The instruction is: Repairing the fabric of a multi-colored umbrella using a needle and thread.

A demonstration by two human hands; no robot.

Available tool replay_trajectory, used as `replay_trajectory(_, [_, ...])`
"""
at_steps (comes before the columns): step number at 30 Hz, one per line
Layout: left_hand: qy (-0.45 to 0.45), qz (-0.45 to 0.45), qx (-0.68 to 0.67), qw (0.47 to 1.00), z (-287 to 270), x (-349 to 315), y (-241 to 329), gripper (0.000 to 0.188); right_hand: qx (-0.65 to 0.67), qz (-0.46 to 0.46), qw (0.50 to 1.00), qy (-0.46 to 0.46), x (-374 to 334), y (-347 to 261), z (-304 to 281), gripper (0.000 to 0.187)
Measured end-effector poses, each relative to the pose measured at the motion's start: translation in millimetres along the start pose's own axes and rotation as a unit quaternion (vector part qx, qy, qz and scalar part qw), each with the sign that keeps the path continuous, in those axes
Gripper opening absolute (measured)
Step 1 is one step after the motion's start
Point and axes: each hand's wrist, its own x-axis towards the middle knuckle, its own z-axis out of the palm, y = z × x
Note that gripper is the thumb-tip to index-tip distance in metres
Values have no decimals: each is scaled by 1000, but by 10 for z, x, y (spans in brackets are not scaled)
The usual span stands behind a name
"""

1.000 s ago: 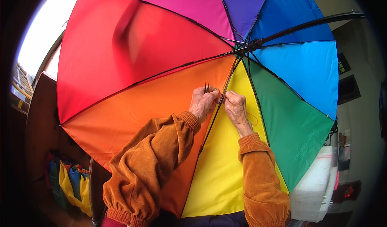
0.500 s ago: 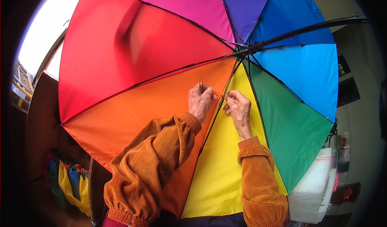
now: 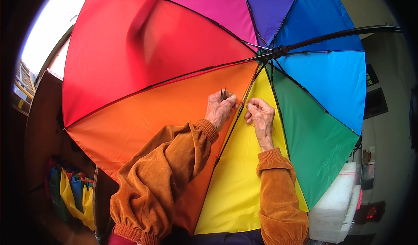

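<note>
A rainbow-coloured umbrella [image 3: 161, 110] lies spread open with its inside toward me, its black ribs meeting at the hub [image 3: 278, 52]. My left hand [image 3: 217, 109] is closed over the orange panel, with the dark pointed tips of a small tool, perhaps thread snips [image 3: 223, 94], sticking up from it. Across a rib, over the yellow panel [image 3: 235, 192], my right hand [image 3: 262, 119] pinches at the same rib. A thin orange strand [image 3: 240, 102] seems to run between both hands. What sits inside the right fingertips is too small to make out.
The black umbrella shaft [image 3: 348, 32] reaches from the hub to the far right. A white foam-like block [image 3: 333, 206] stands at lower right. Folded colourful fabric [image 3: 78, 192] sits at lower left, beside a brown board [image 3: 45, 114]. A bright window [image 3: 54, 18] is at upper left.
My left hand has turned slightly, so the dark tool tips show more plainly. The right hand stays pinched near the rib. The view has shifted a little.
</note>
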Motion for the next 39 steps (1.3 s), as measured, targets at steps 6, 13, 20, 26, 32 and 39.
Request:
replay_trajectory(6, [-4,18,79,997,5,26,18,14,-23,-52,998,-15,32,-14,71,7])
replay_trajectory(13, [-22,41,134,990,170,58,-94,22,-342,-376,860,-30,81,-10,-390,4])
replay_trajectory(20, [-7,162,334,928,87,-20,-76,26,485,-36,851,199,-333,-204,-1550,9])
replay_trajectory(26, [5,208,324,923,166,27,-127,22,281,-51,894,345,-1270,-7,-3805,7])
replay_trajectory(32, [12,164,335,928,7,67,-165,19,84,-32,944,318,-811,-303,-2202,12])
replay_trajectory(39, [12,62,158,985,12,-3,-148,16,-103,-52,993,29,-183,-219,-335,11])
